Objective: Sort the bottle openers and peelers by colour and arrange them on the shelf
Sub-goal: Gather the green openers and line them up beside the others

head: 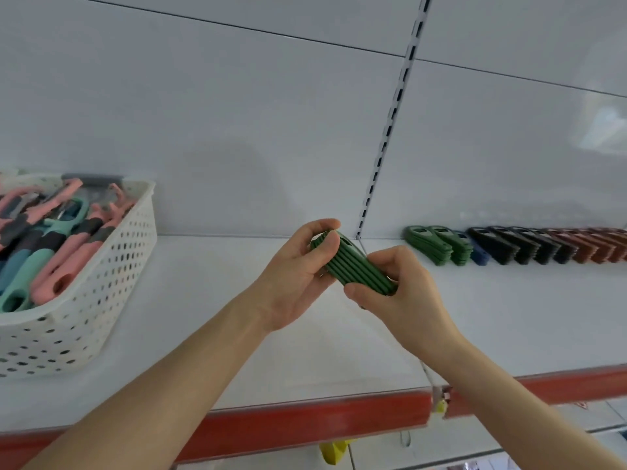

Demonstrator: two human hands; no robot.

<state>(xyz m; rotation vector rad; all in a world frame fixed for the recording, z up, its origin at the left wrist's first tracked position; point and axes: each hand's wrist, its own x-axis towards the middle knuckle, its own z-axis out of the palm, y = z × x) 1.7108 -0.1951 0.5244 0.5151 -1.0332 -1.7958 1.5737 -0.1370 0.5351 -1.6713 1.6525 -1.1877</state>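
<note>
Left hand (298, 269) and right hand (402, 295), fingers curled, grip opposite ends of a stack of green bottle openers (359, 271) held above the shelf (237, 334). The stack lies left of and in front of the green group (437, 245) heading the shelved row, long axis oblique, near end closer to that group. The right hand is nearer it and probably better placed to set the stack down.

Shelf (210, 283): open white run between basket (101, 283) at left and row of openers (509, 247) at right back. Both hands sit mid-gap. Front strip before the row bare.
</note>
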